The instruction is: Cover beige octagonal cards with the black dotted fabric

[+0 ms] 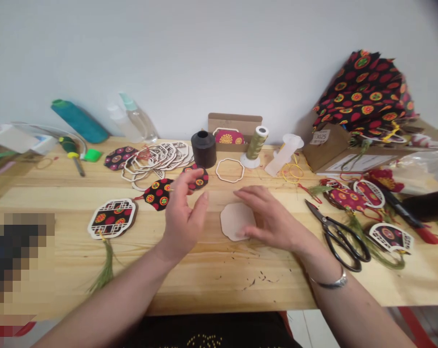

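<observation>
A plain beige plaque with a scalloped outline (233, 220) lies flat on the wooden table. Over its right edge hovers my right hand (271, 217), fingers and thumb apart; whether the thumb touches the plaque I cannot tell. To the plaque's left is my left hand (186, 217), raised, with fingers spread and nothing in it. Behind that hand lie a black floral fabric piece (159, 194) and another floral piece (197, 178), partly hidden. A thin scalloped frame (230, 170) rests behind the plaque.
Black scissors (340, 237) lie on the right, near tasselled ornaments (390, 239). A finished-looking ornament with a green tassel (112, 218) sits on the left. Along the back stand a black thread cone (203, 150), a green-gold spool (257, 143) and a cardboard box (334, 150) with floral fabric.
</observation>
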Motion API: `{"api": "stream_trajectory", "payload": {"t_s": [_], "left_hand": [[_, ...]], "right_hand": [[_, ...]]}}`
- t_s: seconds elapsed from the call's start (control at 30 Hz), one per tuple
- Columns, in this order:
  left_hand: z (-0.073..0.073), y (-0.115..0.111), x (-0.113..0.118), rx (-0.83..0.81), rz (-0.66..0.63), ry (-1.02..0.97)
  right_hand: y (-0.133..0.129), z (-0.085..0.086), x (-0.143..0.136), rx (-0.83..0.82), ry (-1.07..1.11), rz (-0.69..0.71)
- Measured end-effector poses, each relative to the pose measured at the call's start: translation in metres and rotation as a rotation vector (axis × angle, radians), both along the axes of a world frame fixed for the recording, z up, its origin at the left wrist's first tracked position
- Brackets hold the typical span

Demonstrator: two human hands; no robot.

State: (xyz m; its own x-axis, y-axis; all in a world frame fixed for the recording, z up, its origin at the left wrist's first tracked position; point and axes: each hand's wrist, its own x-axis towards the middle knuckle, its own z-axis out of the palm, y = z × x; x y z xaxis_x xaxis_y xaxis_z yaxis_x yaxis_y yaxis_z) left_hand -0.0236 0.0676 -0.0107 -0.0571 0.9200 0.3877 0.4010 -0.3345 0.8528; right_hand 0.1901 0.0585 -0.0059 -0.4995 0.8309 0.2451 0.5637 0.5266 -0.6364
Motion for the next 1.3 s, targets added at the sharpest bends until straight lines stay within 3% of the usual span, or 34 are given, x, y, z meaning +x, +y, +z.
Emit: {"api": "stream_trajectory", "payload": {"t_s": [0.1,0.17,0.27,0.4,0.5,0.8,0.93,1.1,1.3], "left_hand": [[-0.001,-0.003,0.003,-0.125,-0.213,0.161],[-0.001,-0.006,0.005,-0.186,-0.356,0.31],[-0.005,-0.011,0.007,-0.226,-0.541,0.553],[-0.013,-0.016,0.007,-0.112,-0.65,0.707],[-0.016,-0.017,0.006,-0.068,-0.667,0.741],[-0.024,-0.016,0.006,0.004,-0.561,0.785],[-0.027,-0.014,0.007,-0.003,-0.552,0.761],[-0.026,-0.018,0.007,0.002,-0.581,0.72],[-0.017,-0.019,0.008,-0.063,-0.646,0.692]], "right_hand": [[0.004,-0.001,0.005,0.085,0.155,-0.363],[0.006,-0.003,0.006,0.071,0.12,-0.53],[0.006,-0.004,0.004,-0.056,-0.086,-0.551],[0.004,-0.001,-0.004,-0.12,-0.386,-0.391],[0.004,0.002,-0.008,-0.097,-0.52,-0.316],[-0.003,0.015,-0.008,-0.088,-0.528,-0.372],[-0.003,0.03,0.012,-0.116,-0.357,-0.572],[0.033,0.032,0.043,-0.042,-0.178,-0.866],[0.079,0.011,0.043,-0.066,-0.01,-0.915]]}}
